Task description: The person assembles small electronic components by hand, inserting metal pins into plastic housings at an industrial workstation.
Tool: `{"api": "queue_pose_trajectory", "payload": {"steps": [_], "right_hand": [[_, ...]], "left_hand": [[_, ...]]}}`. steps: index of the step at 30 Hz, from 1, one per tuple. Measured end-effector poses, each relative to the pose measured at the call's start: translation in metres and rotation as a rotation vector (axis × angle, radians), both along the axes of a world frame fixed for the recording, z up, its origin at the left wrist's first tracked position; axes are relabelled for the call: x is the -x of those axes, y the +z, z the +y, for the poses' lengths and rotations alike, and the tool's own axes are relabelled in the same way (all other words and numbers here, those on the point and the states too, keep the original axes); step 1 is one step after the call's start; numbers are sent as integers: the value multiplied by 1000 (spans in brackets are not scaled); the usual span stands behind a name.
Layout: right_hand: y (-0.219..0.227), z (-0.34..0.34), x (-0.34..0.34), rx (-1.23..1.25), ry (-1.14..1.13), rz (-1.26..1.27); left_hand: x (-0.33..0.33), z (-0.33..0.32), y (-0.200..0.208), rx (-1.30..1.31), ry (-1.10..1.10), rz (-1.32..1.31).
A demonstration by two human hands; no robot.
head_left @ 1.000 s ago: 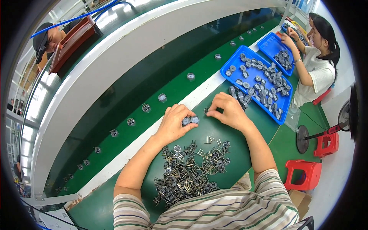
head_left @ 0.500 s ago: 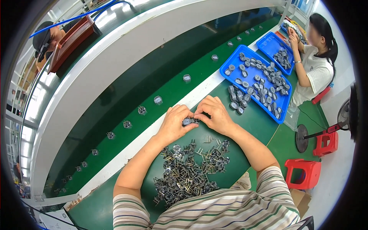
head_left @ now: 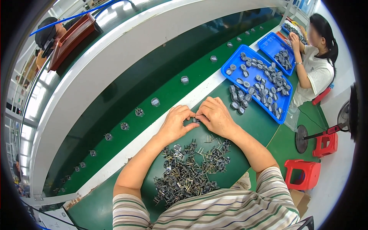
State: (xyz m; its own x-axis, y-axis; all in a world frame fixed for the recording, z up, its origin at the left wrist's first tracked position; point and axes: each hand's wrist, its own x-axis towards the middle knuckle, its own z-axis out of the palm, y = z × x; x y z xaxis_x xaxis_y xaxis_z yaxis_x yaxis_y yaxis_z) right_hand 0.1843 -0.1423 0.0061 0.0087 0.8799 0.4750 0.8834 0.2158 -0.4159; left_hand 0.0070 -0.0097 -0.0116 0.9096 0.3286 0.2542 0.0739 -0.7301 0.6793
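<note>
1. Since the earliest picture, the right hand (head_left: 216, 115) has come in from the side to meet the left hand (head_left: 176, 120), which stays in nearly the same spot; grey and dark parts on the green belt (head_left: 170, 91) have slid a little toward the lower left.
2. Between the two hands sits a small grey piece (head_left: 196, 120), held just above the green table (head_left: 260, 122) and partly covered by fingers.
3. On the left hand, thumb and forefinger are clamped on that piece from opposite sides.
4. On the right hand, thumb and forefinger are brought close together at the piece's upper edge; one cannot tell whether they pinch anything, because the fingers hide the contact.
5. Just below the hands, between the forearms, spreads a heap of dark pronged parts (head_left: 188, 172) with brass-coloured pins, lying in many directions.
6. Beyond the right hand, a cluster of grey housings (head_left: 239, 99) lies on the table against the near blue tray (head_left: 236, 57), which holds many more.
7. Farther off, a second blue tray (head_left: 268, 44) carries similar pieces beside a co-worker (head_left: 322, 74) in a white top, whose hands are raised together.
</note>
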Motion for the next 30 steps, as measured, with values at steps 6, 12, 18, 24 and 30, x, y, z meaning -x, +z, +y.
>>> {"api": "queue_pose_trajectory", "payload": {"steps": [6,12,18,24,30], "right_hand": [[-6,0,-3,21,6,53],[15,-11,-24,515,33,738],[31,-21,-11,661,526,76],[25,-13,-8,640,329,522],[-4,-7,-16,96,37,213]], "left_hand": [[1,1,1,12,4,6],[6,13,8,-42,92,-65],[25,68,9,-278,580,-22],[38,81,-2,-392,743,117],[37,66,27,-493,820,286]]}}
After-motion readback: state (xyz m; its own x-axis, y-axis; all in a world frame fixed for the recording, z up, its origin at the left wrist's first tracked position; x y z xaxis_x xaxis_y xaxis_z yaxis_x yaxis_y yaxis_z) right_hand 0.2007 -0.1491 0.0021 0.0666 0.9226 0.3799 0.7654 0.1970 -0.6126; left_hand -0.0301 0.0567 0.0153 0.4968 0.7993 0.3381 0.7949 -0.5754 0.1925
